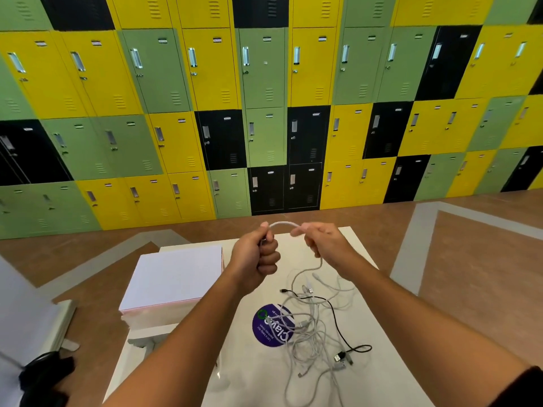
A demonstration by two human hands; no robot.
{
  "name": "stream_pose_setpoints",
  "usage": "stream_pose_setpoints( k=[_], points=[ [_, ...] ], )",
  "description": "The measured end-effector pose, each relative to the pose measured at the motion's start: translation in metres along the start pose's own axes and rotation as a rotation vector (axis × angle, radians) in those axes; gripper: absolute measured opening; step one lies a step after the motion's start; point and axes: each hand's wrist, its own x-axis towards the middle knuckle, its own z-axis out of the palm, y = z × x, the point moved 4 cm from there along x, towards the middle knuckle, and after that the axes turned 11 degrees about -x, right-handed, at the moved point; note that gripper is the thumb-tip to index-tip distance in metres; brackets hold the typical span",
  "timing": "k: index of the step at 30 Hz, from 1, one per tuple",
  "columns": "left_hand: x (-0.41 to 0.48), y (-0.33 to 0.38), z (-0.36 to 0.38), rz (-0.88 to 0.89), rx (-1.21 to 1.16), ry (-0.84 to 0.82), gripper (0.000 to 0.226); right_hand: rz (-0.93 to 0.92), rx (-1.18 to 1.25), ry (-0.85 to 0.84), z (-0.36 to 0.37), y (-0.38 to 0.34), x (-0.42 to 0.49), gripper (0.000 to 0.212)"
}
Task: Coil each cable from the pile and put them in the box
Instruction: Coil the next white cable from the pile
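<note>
Both hands are raised over the far part of the white table. My left hand is a fist gripping one end of a white cable. My right hand pinches the same cable a short way along, so it arches between the hands. The rest of that cable hangs from the right hand down into a tangled pile of cables, mostly white with one black cable. A white box with a closed lid sits on the table to the left of my hands.
A round purple sticker lies partly under the pile. A wall of green, yellow and black lockers stands beyond the table. A dark bag sits on the brown floor at lower left.
</note>
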Motion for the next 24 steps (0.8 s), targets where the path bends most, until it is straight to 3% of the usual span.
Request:
stream_pose_setpoints(
  k=[4,7,10,13,19,24],
  points=[
    [0.004,0.016,0.014,0.069,-0.182,-0.090,0.042,0.104,-0.016,-0.300,0.027,0.021,-0.018,0.040],
    [0.009,0.017,0.017,0.161,-0.259,-0.049,0.037,0.040,0.020,-0.218,0.045,0.017,-0.026,0.046],
    [0.012,0.015,0.010,0.256,-0.277,0.061,0.030,-0.023,-0.142,-0.106,0.055,0.014,-0.029,0.044],
    [0.014,0.016,0.003,0.330,-0.248,0.147,0.029,-0.074,-0.332,-0.114,0.059,0.012,-0.032,0.035],
    [0.017,0.020,-0.017,0.453,0.031,0.277,0.030,-0.156,-0.486,-0.222,0.059,-0.003,-0.040,0.024],
    [0.017,0.009,-0.022,0.578,0.433,0.291,0.030,-0.292,-0.742,-0.219,0.056,-0.026,-0.040,0.025]
  ],
)
